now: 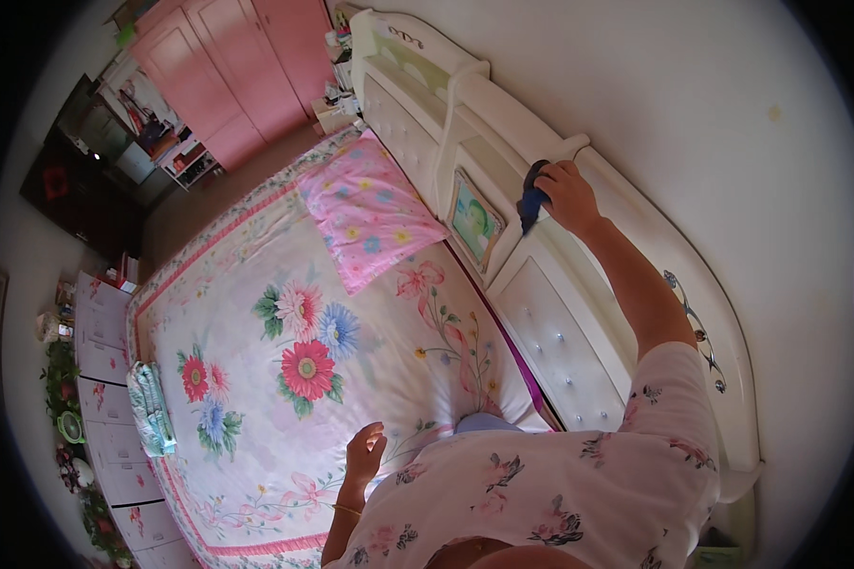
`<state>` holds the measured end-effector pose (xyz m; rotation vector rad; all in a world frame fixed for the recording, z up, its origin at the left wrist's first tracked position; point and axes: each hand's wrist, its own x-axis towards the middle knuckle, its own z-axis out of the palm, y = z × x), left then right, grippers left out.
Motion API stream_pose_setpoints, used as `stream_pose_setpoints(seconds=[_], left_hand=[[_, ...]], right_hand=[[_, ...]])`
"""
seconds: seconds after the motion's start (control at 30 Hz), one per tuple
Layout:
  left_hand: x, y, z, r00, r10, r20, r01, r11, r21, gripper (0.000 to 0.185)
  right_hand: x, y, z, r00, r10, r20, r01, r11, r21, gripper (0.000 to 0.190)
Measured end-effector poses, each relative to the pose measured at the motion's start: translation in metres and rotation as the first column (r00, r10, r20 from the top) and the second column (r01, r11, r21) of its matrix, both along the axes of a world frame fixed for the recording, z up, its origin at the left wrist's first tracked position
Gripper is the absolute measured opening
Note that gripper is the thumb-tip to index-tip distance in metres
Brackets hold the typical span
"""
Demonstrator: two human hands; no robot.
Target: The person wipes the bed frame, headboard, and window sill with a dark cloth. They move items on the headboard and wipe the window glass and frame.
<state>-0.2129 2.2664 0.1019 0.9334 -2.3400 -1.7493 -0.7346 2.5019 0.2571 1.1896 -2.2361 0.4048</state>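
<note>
My right hand [569, 195] holds a bunched dark blue cloth [531, 210] against the upper part of a cream-white bed headboard [512, 139]. One end of the cloth hangs down below my fingers. Just left of the cloth, a framed picture [475, 220] stands in the middle recess of the headboard. Over the near side of the bed is my left hand [365, 455], with nothing in it, its fingers loosely curled and the thumb apart. Beneath it spreads a flowered bedspread [391, 355]; whether the hand touches it I cannot tell.
A pink patterned pillow [370, 210] lies by the headboard. Folded light-green fabric [151, 409] rests at the bed's foot, beside white drawer units [110, 405] bearing plants. Beyond the bed are a pink wardrobe [235, 71] and a cluttered bedside stand [334, 114].
</note>
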Motion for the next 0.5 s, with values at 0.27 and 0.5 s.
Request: stream_pose_setpoints(seconds=[0.27,0.5], left_hand=[[0.011,0.001,0.009,0.996,0.022,0.084,-0.019,0.999,-0.038,0.034],[0.017,0.017,0.015,0.997,-0.021,0.075,0.026,0.997,-0.072,0.037]], right_hand=[[-0.050,0.054,0.012,0.918,-0.369,-0.145,0.396,0.850,0.346,0.039],[-0.073,0.054,-0.002,0.888,-0.454,-0.075,0.435,0.776,0.457,0.048]])
